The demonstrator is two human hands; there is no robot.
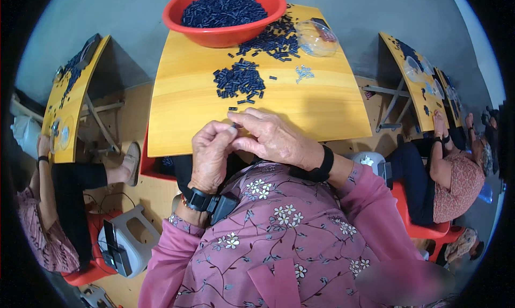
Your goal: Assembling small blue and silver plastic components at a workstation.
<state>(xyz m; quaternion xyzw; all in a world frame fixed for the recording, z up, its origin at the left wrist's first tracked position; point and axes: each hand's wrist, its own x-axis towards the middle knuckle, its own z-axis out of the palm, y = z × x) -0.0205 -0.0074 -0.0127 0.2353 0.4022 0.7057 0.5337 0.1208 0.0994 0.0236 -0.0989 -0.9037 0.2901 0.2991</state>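
Note:
Over the near edge of the yellow table [188, 93], my left hand [208, 149] and my right hand [271, 133] meet fingertip to fingertip. Both are closed in a pinch around a small dark piece [235, 125], mostly hidden by the fingers. Just beyond them a single short black tube-like piece [232, 109] lies on the tabletop. Farther back is a small pile of similar black pieces [240, 81]. Some tiny silvery metal parts [304, 73] lie to the right of that pile.
A red basin [225, 38] full of dark pieces stands at the far edge, with a larger loose heap [274, 42] beside it. A transparent plastic bowl [316, 39] sits far right. People work at yellow tables on the left [80, 99] and right [402, 77].

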